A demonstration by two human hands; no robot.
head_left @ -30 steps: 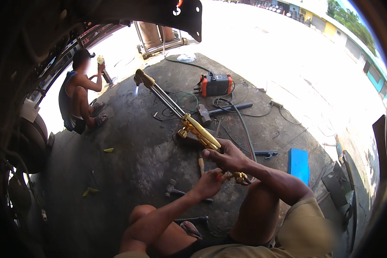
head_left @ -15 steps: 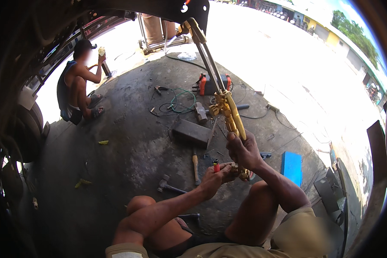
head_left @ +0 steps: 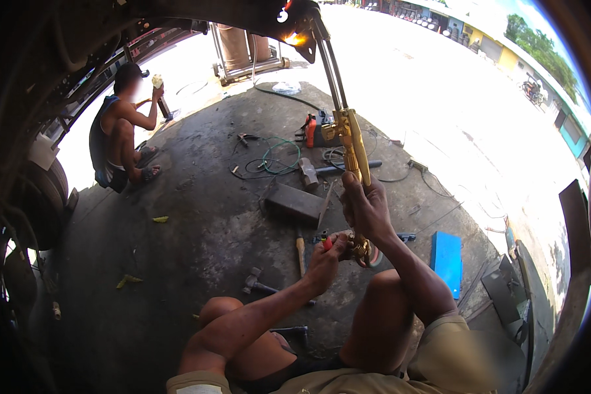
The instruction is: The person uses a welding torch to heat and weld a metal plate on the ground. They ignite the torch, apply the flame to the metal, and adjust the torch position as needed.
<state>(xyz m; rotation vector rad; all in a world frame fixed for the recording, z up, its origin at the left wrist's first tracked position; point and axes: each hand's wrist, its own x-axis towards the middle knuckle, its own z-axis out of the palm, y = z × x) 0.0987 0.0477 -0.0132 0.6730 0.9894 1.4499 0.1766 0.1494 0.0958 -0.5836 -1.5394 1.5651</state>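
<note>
My right hand (head_left: 366, 205) is closed round the handle of a brass cutting torch (head_left: 351, 138), whose long tubes rise away from me. The torch head meets a dark metal part with holes (head_left: 262, 16) overhead. An orange-yellow flame (head_left: 295, 39) glows against that part near the head, and the tip itself is hard to make out. My left hand (head_left: 323, 264) is closed on a small red lighter (head_left: 326, 243). Its fingertips also reach the brass valve fittings (head_left: 360, 248) at the torch's lower end, from which a hose curves off.
A co-worker (head_left: 121, 128) squats at the left. On the floor lie a sledgehammer (head_left: 308, 172), a steel channel piece (head_left: 297, 202), a hammer (head_left: 253, 281), a red-black machine (head_left: 318, 133) with cables and a blue panel (head_left: 446, 262). Brown gas cylinders (head_left: 233, 52) stand behind.
The torch has swung up and slightly left, bringing its head against the overhead metal, where an orange glow now shows. Both my hands have shifted slightly up and left.
</note>
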